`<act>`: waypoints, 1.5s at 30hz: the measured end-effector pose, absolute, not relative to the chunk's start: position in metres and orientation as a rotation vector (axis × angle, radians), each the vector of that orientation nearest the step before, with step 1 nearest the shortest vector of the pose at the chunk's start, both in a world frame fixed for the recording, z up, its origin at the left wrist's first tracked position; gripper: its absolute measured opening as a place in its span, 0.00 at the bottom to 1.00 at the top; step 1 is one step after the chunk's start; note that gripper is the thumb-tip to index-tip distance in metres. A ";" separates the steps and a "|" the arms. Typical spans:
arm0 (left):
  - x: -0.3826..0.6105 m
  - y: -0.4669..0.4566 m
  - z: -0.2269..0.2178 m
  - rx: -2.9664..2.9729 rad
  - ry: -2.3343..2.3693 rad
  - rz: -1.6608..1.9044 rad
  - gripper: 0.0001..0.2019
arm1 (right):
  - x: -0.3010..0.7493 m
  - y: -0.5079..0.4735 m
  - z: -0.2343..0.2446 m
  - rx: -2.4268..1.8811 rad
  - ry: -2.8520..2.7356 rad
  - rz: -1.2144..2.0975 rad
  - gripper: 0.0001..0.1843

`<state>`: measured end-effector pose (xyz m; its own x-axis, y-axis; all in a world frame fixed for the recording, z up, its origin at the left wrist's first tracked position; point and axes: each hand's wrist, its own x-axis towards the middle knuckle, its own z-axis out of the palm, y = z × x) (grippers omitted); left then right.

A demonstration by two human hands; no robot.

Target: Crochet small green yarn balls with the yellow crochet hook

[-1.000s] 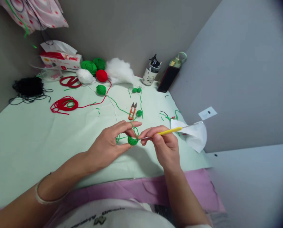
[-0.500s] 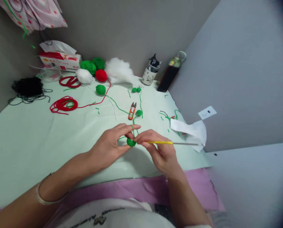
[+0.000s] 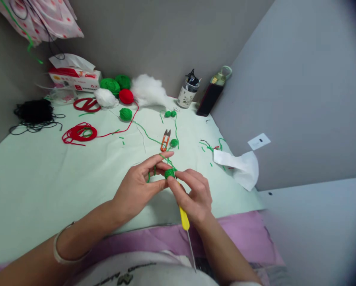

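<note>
My left hand pinches a small green crochet piece between thumb and fingers, with green yarn running over its raised index finger. In my right hand is a crochet hook with a yellow handle; its tip end meets the green piece and its thin metal rear end points down toward my body. My right fingertips touch the piece too. Just beyond my hands lie orange thread snips and a small green crochet ball. A green yarn ball sits farther back, its strand leading toward my left hand.
Along the back stand a tissue box, white stuffing, a pen cup and a bottle. Red yarn, black yarn and red scissors lie left. White paper and yarn scraps are at right.
The hook has swung from pointing right to pointing down toward my body. My right hand has turned with it, and the green piece has shifted slightly right and up.
</note>
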<state>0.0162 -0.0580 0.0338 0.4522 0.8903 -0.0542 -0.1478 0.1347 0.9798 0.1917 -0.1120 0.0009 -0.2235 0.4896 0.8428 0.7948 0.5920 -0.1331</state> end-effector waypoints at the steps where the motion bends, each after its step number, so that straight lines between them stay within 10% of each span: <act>1: 0.016 -0.058 0.034 1.139 0.760 0.864 0.30 | 0.192 -0.112 0.000 -1.014 -1.874 -0.422 0.30; 11: 0.013 -0.049 0.040 0.940 0.606 0.718 0.39 | 0.193 -0.103 0.014 -0.875 -1.641 0.135 0.21; 19: 0.018 -0.056 0.034 1.041 0.723 0.851 0.36 | 0.190 -0.107 -0.002 -0.965 -1.788 -0.432 0.27; 45: -0.007 -0.035 0.037 1.371 0.534 0.641 0.25 | 0.209 -0.106 0.031 -0.867 -1.152 0.983 0.06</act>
<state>-0.0069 -0.0354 0.0370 0.7204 0.6932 0.0207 -0.1056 0.0802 0.9912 0.2089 -0.1063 0.0313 0.1161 0.9396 0.3218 -0.1703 0.3381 -0.9256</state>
